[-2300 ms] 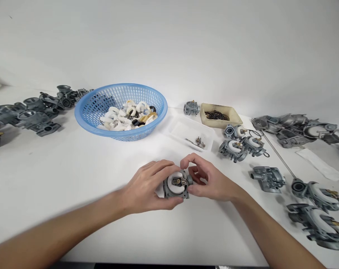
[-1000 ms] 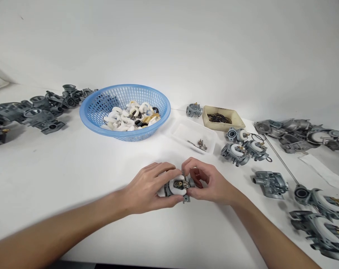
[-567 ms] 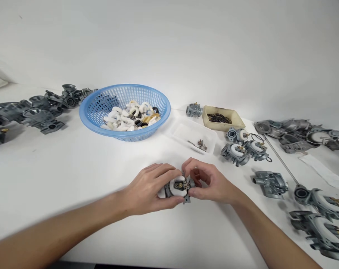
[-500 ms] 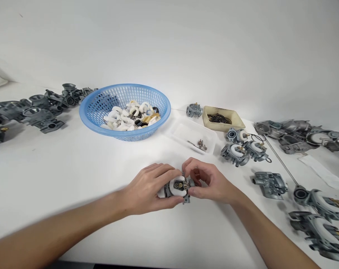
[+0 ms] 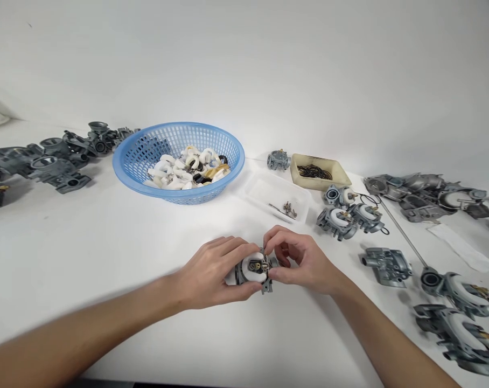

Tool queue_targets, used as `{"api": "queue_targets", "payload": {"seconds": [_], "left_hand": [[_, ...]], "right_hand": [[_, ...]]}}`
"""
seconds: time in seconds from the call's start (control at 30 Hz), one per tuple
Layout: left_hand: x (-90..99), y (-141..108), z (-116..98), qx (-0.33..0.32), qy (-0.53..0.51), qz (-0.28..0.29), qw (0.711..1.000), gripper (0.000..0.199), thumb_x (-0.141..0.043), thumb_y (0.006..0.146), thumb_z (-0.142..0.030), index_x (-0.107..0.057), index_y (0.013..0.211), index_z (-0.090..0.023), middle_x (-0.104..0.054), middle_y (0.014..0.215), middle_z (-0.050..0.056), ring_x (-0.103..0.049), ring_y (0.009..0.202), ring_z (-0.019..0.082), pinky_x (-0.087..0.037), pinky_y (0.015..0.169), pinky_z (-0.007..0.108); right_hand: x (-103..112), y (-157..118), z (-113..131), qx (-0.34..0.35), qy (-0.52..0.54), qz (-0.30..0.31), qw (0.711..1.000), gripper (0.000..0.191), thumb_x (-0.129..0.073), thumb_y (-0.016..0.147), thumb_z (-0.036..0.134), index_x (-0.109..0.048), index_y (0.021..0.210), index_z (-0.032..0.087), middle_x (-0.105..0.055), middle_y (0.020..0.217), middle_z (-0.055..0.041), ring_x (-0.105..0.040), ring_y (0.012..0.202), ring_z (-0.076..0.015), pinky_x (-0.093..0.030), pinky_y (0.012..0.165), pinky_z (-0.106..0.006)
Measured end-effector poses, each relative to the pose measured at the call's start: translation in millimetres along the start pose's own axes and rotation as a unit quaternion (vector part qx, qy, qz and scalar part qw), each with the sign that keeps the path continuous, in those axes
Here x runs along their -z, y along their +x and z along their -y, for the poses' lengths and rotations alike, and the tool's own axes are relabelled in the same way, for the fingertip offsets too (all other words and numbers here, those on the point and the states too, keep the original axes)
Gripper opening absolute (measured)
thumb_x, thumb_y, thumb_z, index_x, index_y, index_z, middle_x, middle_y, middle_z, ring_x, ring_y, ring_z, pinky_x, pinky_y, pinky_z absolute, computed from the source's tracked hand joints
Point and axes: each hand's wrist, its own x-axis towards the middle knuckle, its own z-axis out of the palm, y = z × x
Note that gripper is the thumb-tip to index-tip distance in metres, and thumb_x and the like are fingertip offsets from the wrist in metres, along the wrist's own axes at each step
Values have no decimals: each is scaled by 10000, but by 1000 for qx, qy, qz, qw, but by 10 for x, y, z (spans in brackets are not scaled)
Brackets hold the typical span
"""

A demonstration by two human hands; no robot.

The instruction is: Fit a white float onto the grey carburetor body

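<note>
Left forearm ran in from lower left, right forearm from lower right; both wrists were low over the table [image 5: 107, 258]. Left hand [image 5: 214, 275] lay palm-down, its fingers arched together over the far side of the carb [image 5: 256, 265], its thumb stretched along the near side. The hand was part open, clasping the carb between fingers and thumb.

Right hand [image 5: 299, 261] met the carb from the other side, index bent, the remaining fingers curled under. Index tip and thumb tip were apart, at the far and near sides of the hinge end of the float [image 5: 252, 276]. Could not tell whether they pinched a small part there.

The carb sat between the two hands, near the table's front, float side up. The float's open end faced the right hand. Beyond the hands stood the tray [image 5: 260, 191], with small metal parts in it, and to its left the blue basket [image 5: 125, 178], holding loose floats. More carbs [image 5: 336, 223] lay right of the tray.
</note>
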Motion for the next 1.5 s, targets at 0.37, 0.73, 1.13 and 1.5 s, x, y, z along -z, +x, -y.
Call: {"api": "queue_targets", "payload": {"seconds": [0.37, 0.73, 1.13, 1.5], "left_hand": [[-10, -21, 22, -20, 27, 3, 999, 419, -623, 950, -440, -497, 1270, -199, -681, 1117, 56, -678, 935, 203, -548, 807, 344], [-5, -19, 29, -53, 46, 12, 997, 459, -588, 974, -439, -478, 1342, -187, -681, 1124, 64, -689, 967, 206, -562, 836, 356], [-1, -3, 25, -66, 52, 4, 996, 455, -594, 963, -422, -496, 1330, -171, -689, 1102, 82, -693, 942, 214, -569, 822, 361], [0, -11, 23, -56, 49, 6, 997, 422, -593, 967, -425, -497, 1295, -178, -693, 1101, 66, -695, 960, 213, -561, 828, 356]], "right_hand": [[-1, 59, -9, -42, 66, 15, 997, 161, -623, 988, 333, -692, 952, 193, -566, 1035, -33, -497, 677, -86, -406, 586, -253], [-3, 42, 41, -28, 47, 29, 998, 133, -624, 987, 287, -637, 905, 183, -554, 1024, -18, -456, 678, -79, -378, 631, -265], [-30, 31, 33, -25, 61, 44, 997, 124, -529, 1032, 255, -567, 944, 176, -518, 967, -18, -423, 712, -103, -349, 636, -278], [-71, 9, 46, -46, 2, -11, 999, 115, -531, 995, 291, -586, 949, 201, -510, 863, -4, -408, 700, -126, -321, 640, -300]]}}
